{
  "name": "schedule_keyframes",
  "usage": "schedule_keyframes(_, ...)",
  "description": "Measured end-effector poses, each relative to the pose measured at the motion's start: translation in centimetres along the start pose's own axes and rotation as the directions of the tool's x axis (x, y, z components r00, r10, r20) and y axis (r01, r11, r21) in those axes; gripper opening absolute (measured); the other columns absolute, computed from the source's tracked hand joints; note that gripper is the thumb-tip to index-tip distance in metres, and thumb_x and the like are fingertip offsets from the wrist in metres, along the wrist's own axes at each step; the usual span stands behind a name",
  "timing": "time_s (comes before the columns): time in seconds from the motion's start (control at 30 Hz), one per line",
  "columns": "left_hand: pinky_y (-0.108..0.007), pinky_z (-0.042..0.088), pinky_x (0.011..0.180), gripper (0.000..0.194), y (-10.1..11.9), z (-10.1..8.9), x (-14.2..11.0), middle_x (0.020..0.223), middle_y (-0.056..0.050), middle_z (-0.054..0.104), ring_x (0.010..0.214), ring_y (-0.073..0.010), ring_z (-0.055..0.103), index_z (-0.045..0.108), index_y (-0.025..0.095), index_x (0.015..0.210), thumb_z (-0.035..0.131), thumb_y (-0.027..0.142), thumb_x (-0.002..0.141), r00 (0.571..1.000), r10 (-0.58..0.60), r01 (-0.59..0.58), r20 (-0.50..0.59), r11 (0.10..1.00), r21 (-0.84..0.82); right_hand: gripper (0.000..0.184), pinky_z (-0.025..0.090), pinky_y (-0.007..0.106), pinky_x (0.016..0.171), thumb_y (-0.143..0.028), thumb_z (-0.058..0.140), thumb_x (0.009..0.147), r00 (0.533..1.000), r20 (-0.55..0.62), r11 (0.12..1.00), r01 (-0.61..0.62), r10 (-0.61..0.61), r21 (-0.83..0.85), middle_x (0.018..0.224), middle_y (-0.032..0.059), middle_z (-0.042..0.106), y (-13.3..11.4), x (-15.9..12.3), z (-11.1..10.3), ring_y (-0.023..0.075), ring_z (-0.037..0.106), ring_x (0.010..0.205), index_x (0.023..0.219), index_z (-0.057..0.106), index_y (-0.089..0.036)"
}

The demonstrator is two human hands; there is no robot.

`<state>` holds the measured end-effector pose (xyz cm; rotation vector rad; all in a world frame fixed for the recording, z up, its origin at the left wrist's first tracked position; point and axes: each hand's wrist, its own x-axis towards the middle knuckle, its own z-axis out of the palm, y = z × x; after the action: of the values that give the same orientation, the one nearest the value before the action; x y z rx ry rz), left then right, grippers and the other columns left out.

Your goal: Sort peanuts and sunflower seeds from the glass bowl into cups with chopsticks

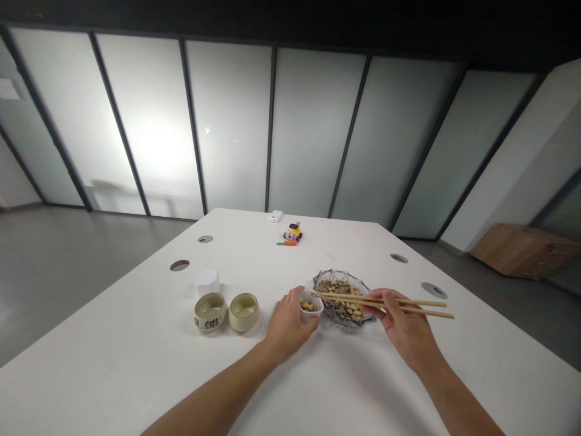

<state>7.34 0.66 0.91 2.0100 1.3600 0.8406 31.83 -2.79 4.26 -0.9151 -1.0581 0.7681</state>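
My left hand (290,327) is closed around a small white cup (312,314) with several peanuts (308,305) inside. In my right hand (403,327) is a pair of wooden chopsticks (422,307), pointing left. Their tips reach the rim of the white cup; whether they pinch anything there is too small to tell. Beneath the chopsticks stands a clear glass bowl (365,284) with a scalloped rim. It holds peanuts in shells (353,311) and darker seeds (333,288), partly hidden by the chopsticks.
Left of my left hand stand two ceramic cups, a plain one (244,320) and one with dark writing (210,321). A white container (207,281) sits behind them. Farther back on the white table (136,363) are a yellow toy car (293,232), a toy carrot (288,243) and a white box-shaped object (275,216).
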Motion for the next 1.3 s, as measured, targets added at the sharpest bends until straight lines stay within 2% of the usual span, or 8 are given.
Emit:
schedule_keyframes(0.13,-0.039,0.039,0.116,0.070,-0.1,0.1,0.0,0.143,-0.013,0.063,0.133,-0.0305,0.057,0.046,0.019,0.149,0.070,0.035,0.085,1.000,0.007,-0.007,-0.007,1.000,0.000,0.043,0.069,0.035,0.066,-0.065,0.079,0.082,1.000,0.012,0.998,0.003,-0.002,-0.057,0.081,0.0051,0.075,-0.1,-0.3,0.3,0.0209,0.075,0.069,0.078,0.077,-0.023)
schedule_keyframes(0.23,-0.040,0.040,0.116,0.069,-0.2,0.2,0.0,0.143,-0.012,0.064,0.133,-0.0307,0.057,0.047,0.020,0.148,0.070,0.035,0.085,1.000,0.010,-0.010,-0.005,1.000,0.000,0.047,0.067,0.038,0.069,-0.069,0.072,0.087,0.995,-0.038,0.963,0.076,-0.089,-0.257,0.081,0.0065,0.075,-0.2,-0.2,-0.1,0.0232,0.074,0.071,0.080,0.076,-0.023)
schedule_keyframes(0.37,-0.041,0.040,0.115,0.069,-0.2,0.2,0.1,0.144,-0.014,0.063,0.133,-0.0311,0.057,0.046,0.018,0.149,0.070,0.035,0.086,1.000,0.011,-0.011,-0.003,1.000,0.005,0.050,0.062,0.035,0.070,-0.069,0.061,0.094,0.969,0.053,0.750,0.221,-0.242,-0.623,0.082,0.0074,0.076,-0.3,-0.2,-0.6,0.0240,0.073,0.076,0.082,0.076,-0.022)
schedule_keyframes(0.6,-0.042,0.040,0.116,0.071,-0.3,0.2,0.1,0.145,-0.014,0.062,0.134,-0.0315,0.056,0.046,0.016,0.150,0.070,0.036,0.086,1.000,0.017,-0.017,0.000,1.000,0.002,0.039,0.060,0.033,0.073,-0.057,0.061,0.099,0.917,0.215,0.672,0.394,-0.337,-0.627,0.085,0.0059,0.075,0.4,-0.8,0.1,0.0218,0.072,0.078,0.085,0.076,-0.024)
schedule_keyframes(0.83,-0.041,0.040,0.117,0.072,-0.2,0.1,0.1,0.146,-0.014,0.061,0.135,-0.0312,0.056,0.045,0.017,0.150,0.070,0.036,0.085,1.000,0.012,-0.012,-0.001,1.000,-0.001,0.033,0.061,0.034,0.077,-0.052,0.062,0.101,0.895,0.310,0.681,0.446,-0.322,-0.581,0.090,0.0052,0.076,0.6,-1.0,0.4,0.0219,0.074,0.083,0.089,0.078,-0.026)
schedule_keyframes(1.03,-0.043,0.040,0.116,0.071,-0.2,0.1,0.1,0.144,-0.014,0.062,0.133,-0.0317,0.057,0.046,0.017,0.149,0.070,0.035,0.085,1.000,0.016,-0.016,-0.001,1.000,0.000,0.037,0.062,0.037,0.080,-0.057,0.062,0.099,0.926,0.204,0.678,0.372,-0.317,-0.634,0.092,0.0073,0.076,0.4,-0.7,-0.4,0.0238,0.073,0.086,0.089,0.078,-0.025)
schedule_keyframes(1.13,-0.043,0.040,0.117,0.070,-0.3,0.2,0.1,0.145,-0.015,0.062,0.133,-0.0314,0.057,0.046,0.016,0.149,0.070,0.034,0.085,1.000,0.026,-0.026,-0.006,1.000,0.000,0.042,0.064,0.040,0.081,-0.062,0.064,0.096,0.961,0.062,0.783,0.257,-0.271,-0.566,0.093,0.0086,0.076,0.6,-0.3,-0.8,0.0250,0.074,0.087,0.089,0.078,-0.024)
schedule_keyframes(1.3,-0.042,0.041,0.115,0.069,-0.2,0.2,0.0,0.143,-0.014,0.063,0.133,-0.0314,0.057,0.047,0.017,0.148,0.070,0.034,0.085,1.000,0.021,-0.021,-0.011,1.000,0.000,0.041,0.068,0.043,0.083,-0.062,0.078,0.085,0.990,-0.110,0.983,0.074,-0.093,-0.168,0.088,0.0061,0.077,0.6,0.1,-0.4,0.0235,0.077,0.084,0.084,0.077,-0.022)
